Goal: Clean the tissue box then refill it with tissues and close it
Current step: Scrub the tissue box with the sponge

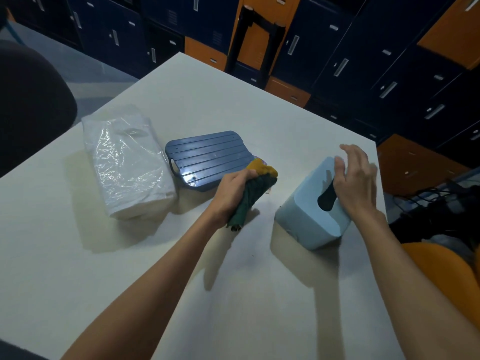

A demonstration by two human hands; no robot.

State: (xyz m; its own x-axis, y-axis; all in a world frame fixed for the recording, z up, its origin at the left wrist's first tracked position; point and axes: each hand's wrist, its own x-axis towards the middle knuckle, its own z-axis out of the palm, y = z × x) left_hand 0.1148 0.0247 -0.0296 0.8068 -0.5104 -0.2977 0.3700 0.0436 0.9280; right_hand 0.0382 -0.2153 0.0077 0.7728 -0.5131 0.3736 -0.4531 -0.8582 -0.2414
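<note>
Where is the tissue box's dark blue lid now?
In the head view, the dark blue lid lies flat mid-table, between the wrapped tissue pack on its left and the left hand gripping a cloth.

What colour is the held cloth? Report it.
Cloth: dark green with mustard yellow, head view.

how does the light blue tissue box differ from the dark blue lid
The tissue box is pale blue, the lid dark blue. The box is a tall shell tilted under the right hand; the lid is a ribbed panel lying flat. Both rest on the table.
</note>
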